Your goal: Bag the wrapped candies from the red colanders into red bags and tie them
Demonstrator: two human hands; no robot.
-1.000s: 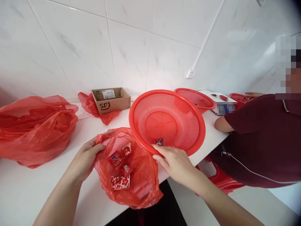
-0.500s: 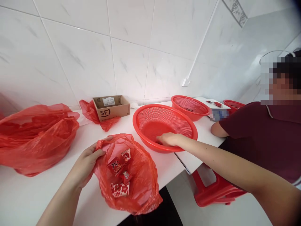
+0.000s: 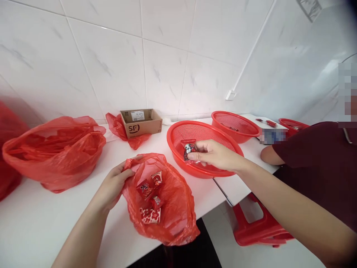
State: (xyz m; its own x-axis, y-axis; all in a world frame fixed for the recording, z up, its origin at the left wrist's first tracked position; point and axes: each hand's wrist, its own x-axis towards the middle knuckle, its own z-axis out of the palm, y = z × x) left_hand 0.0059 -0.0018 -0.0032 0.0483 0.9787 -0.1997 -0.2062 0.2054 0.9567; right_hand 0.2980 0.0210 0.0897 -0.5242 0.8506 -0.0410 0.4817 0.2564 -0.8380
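Note:
My left hand [image 3: 113,183] grips the rim of an open red plastic bag [image 3: 170,208] lying on the white counter [image 3: 33,230]. Inside the bag lie several small red wrapped sweets and packets [image 3: 149,191]. My right hand [image 3: 213,154] pinches a small red and silver wrapped candy [image 3: 189,149] above the near red mesh basket [image 3: 178,137], just right of the bag's opening.
A large stuffed red bag [image 3: 55,149] sits at the left. An open cardboard box [image 3: 141,123] rests on another red bag by the wall. Further red baskets [image 3: 235,124] stand at the right, where a person in a dark red shirt [image 3: 315,163] sits. A red stool [image 3: 259,227] is below.
My right hand let the tilted basket settle flat, reached into it, and has lifted out a wrapped candy toward the bag. My left hand has kept hold of the bag's rim.

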